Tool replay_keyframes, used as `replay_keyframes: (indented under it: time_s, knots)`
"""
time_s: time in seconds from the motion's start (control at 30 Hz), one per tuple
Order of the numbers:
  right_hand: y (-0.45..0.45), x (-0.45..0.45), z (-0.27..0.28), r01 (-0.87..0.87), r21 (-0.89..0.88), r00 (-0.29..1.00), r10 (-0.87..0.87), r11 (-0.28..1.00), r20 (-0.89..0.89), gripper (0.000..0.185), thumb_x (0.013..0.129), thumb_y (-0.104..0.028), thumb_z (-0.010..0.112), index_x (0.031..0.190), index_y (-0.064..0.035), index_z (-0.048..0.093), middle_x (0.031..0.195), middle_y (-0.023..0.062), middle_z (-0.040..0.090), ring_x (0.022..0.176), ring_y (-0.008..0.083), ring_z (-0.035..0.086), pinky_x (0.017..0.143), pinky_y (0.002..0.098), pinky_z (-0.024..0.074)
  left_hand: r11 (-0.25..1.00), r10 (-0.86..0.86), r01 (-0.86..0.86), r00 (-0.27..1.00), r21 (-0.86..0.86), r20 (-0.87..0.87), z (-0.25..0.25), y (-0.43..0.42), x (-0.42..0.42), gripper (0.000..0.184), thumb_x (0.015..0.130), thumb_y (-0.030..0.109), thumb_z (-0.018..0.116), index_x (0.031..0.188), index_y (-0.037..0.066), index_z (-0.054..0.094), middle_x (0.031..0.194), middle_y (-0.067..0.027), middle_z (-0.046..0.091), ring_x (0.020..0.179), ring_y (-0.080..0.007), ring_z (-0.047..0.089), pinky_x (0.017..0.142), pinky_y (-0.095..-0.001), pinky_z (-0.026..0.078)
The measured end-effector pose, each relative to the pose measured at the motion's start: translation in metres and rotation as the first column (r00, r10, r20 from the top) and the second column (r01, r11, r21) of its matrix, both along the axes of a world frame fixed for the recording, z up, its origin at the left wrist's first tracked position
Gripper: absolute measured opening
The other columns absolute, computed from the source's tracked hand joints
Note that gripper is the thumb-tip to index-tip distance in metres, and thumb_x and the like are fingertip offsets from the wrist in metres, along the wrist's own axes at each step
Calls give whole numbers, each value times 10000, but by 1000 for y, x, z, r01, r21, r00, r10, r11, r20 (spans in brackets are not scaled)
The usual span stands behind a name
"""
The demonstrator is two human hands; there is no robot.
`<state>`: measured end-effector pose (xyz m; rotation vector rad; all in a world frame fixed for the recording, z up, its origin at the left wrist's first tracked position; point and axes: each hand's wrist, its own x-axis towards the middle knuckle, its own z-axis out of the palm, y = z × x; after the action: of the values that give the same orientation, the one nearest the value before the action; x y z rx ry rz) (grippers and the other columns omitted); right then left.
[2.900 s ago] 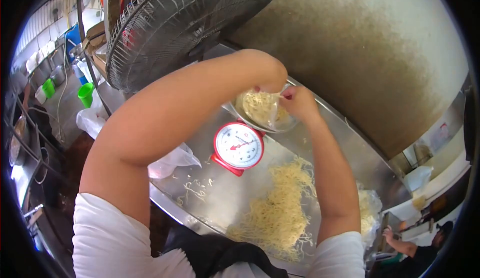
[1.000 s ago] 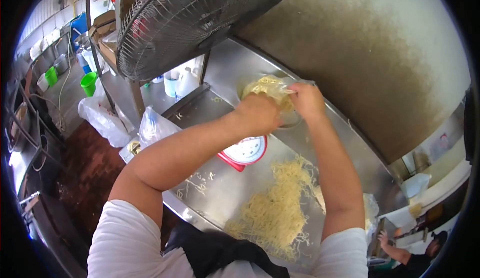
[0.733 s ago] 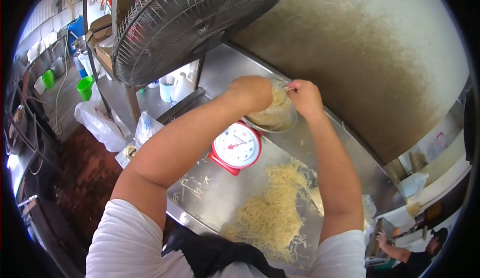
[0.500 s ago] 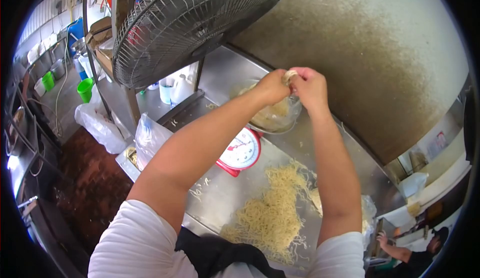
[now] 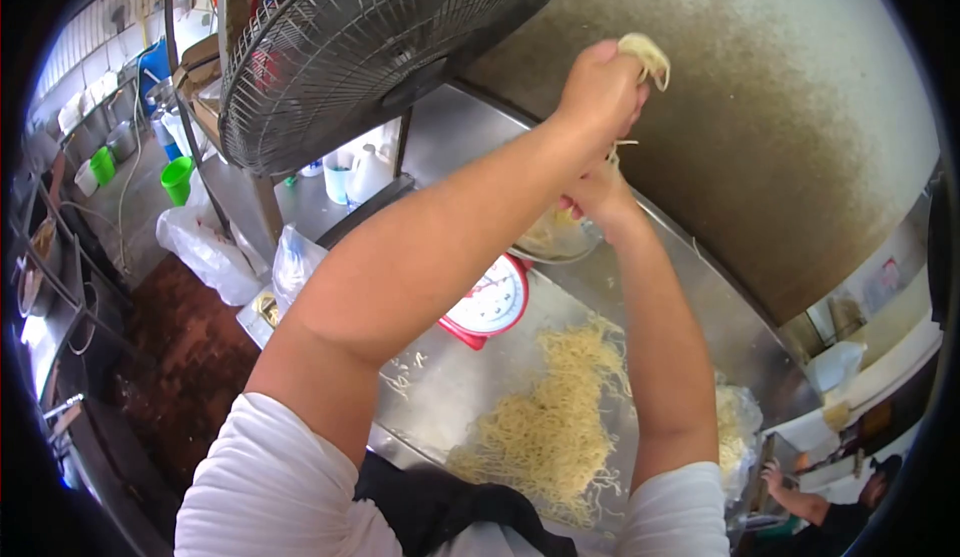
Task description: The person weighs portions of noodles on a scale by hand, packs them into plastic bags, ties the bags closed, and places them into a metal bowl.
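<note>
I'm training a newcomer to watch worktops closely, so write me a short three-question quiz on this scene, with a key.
1. Which hand is higher in the picture, and what sticks out of its grip?
2. True or false: the big noodle pile lies on top of the scale.
3. What colour is the scale's casing? A) green B) red C) blue

Key
1. The left hand; a pale bundle sticks out of it. The right hand is lower.
2. False: it lies on the metal tabletop.
3. B
</note>
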<state>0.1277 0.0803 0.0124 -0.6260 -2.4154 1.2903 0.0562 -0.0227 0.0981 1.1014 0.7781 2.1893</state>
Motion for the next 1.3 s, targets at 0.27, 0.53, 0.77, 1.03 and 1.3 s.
replay_keyframes:
  time_s: [0.27,0.53,0.77,1.03,1.3]
  knots:
    - [17,4,-5,100,108,994,-104,989,33,171,827,-207,674,887,-46,673,689,5,612,608,94,567,509,250,428,960,-117,110,993,258,13,70,-72,8,219,950,215,395,864,78,543,570,18,423,418,-93,315,392,-248,254]
    - [17,7,6,220,56,971,-213,974,-105,178,826,-184,679,872,-13,679,685,27,617,583,111,550,532,275,426,948,-95,167,961,271,-262,64,-124,26,204,930,178,428,940,49,585,598,-6,481,475,-111,405,455,-266,331]
    - [6,17,17,173,4,983,-173,985,-64,169,785,-23,548,888,-7,681,698,47,634,567,133,579,520,277,460,772,150,-599,497,-213,-854,-71,-20,-26,225,859,153,489,930,-25,606,785,-151,633,727,-197,591,693,-375,472]
    - [25,9,-14,108,453,989,-49,885,-140,221,736,-174,722,900,-26,704,810,135,703,740,239,672,689,346,510,781,159,-470,786,-411,-597,-124,-13,-3,286,856,210,575,1041,6,652,875,-89,666,804,-153,608,733,-302,464]
    - [27,23,-28,118,450,992,-124,885,-15,217,712,-197,704,881,-61,721,802,165,685,744,268,666,684,366,509,866,-4,-299,798,-401,-603,-113,-34,-9,261,855,55,545,1099,-8,613,934,-53,662,850,-123,620,749,-279,497]
